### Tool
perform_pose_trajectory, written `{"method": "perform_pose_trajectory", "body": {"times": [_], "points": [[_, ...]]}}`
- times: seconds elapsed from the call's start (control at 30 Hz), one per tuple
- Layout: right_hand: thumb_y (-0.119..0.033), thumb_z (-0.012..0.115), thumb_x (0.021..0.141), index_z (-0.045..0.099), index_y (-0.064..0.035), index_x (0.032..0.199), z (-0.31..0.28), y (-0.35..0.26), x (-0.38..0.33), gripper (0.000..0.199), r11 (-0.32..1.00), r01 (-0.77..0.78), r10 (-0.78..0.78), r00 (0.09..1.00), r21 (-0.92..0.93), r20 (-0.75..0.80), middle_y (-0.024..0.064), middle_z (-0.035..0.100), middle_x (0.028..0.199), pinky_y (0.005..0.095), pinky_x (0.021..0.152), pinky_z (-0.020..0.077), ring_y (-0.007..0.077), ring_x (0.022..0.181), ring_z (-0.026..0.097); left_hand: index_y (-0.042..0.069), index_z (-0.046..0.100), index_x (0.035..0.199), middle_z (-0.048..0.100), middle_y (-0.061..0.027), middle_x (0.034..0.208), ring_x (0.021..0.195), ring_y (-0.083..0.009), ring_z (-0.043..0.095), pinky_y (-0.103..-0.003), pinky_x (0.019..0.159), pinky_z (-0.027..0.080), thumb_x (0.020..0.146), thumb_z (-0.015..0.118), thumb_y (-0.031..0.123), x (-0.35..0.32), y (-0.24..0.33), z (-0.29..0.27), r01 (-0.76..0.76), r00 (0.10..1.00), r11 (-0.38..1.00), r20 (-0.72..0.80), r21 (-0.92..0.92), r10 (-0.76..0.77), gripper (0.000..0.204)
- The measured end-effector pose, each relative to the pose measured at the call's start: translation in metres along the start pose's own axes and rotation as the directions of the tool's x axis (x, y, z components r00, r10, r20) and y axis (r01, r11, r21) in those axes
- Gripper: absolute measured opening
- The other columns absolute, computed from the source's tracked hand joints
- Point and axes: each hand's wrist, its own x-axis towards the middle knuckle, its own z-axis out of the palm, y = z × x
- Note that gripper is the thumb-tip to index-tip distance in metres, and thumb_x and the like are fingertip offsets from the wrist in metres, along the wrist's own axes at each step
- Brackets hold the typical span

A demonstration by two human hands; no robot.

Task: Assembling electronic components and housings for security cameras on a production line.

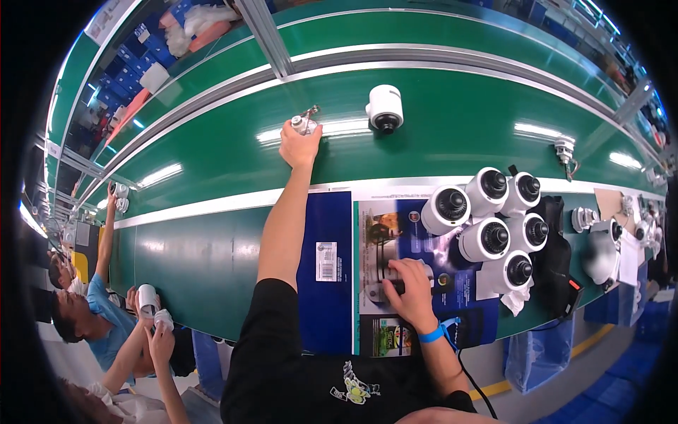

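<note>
My left hand (pixel 300 147) reaches far out over the green belt, closed on a small white camera bracket (pixel 299 125) with short wires sticking out of it. To its right on the belt stands a white camera housing (pixel 385 106) with a black lens. Low over a printed flat cardboard box (pixel 372 319), my right hand (pixel 412 292) has its fingers apart and bent. A dark patch shows between thumb and fingers; whether it is print or an object I cannot tell. A blue wrist strap (pixel 438 331) with a black cord circles my right wrist.
Several white dome cameras (pixel 487 239) stand at the right of the box, beside a black cloth bag (pixel 554 247). Another bracket (pixel 564 155) sits on the belt at right. A metal post (pixel 265 35) rises behind. Co-workers sit at left, one person's hands holding a white housing (pixel 147 299).
</note>
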Motion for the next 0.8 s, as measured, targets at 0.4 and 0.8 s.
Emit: {"method": "perform_pose_trajectory", "body": {"times": [0.4,0.8], "points": [[-0.003,0.071,0.074,0.058,-0.0001,0.109,-0.006,0.01,-0.005,0.037,0.999,0.038,-0.04,0.998,-0.025,-0.056,0.0173,0.06,0.104,0.0414,0.085,0.0472,0.0362,0.098,0.057,0.002,0.043,0.133,0.064,-0.0139,0.111,0.101,-0.0253,0.063,-0.036,0.087,0.05,0.062,0.088,0.031,-0.11,0.009,-0.085,-0.215,0.94,0.799,0.105,-0.561,0.326,0.089],[0.003,0.066,0.074,0.054,-0.0011,0.108,-0.01,0.009,-0.016,0.037,0.985,0.146,-0.165,0.68,-0.089,-0.714,0.017,0.056,0.109,0.0389,0.083,0.047,0.0321,0.095,0.056,0.0,0.034,0.14,0.045,-0.0199,0.14,0.128,-0.0326,0.046,-0.043,0.099,0.035,0.06,0.085,0.047,-0.278,0.037,-0.118,-0.593,0.646,0.684,0.257,-0.424,0.719,0.106]]}}
